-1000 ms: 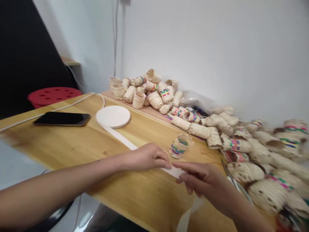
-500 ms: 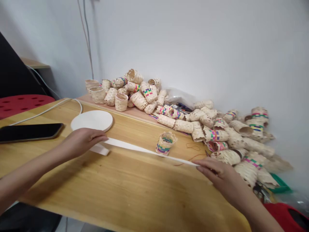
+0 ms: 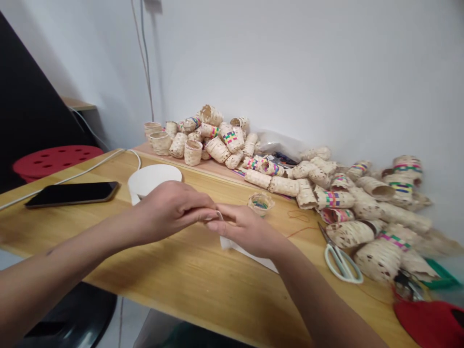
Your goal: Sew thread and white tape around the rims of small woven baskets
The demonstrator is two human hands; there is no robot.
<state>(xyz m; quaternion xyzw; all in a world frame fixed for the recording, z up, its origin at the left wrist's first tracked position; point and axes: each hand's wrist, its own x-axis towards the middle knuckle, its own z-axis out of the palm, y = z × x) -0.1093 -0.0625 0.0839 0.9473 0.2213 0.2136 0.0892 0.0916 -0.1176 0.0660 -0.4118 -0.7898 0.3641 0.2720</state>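
Note:
My left hand and my right hand meet over the middle of the wooden table, fingertips touching. Both are closed in a pinch on a white strip, which loops down between them and runs under my right forearm. Left of my left hand lies a round white roll, with a strip end hanging at its near side. A small woven basket with a coloured inside stands just behind my right hand, its lower part hidden.
A pile of woven baskets lines the wall. Scissors with pale handles lie at the right. A black phone and a white cable are at the left, near a red stool.
My hands have come together from far apart, so the strip that was stretched between them now hangs in a loop. The scissors have come into fuller view. The camera view has shifted slightly.

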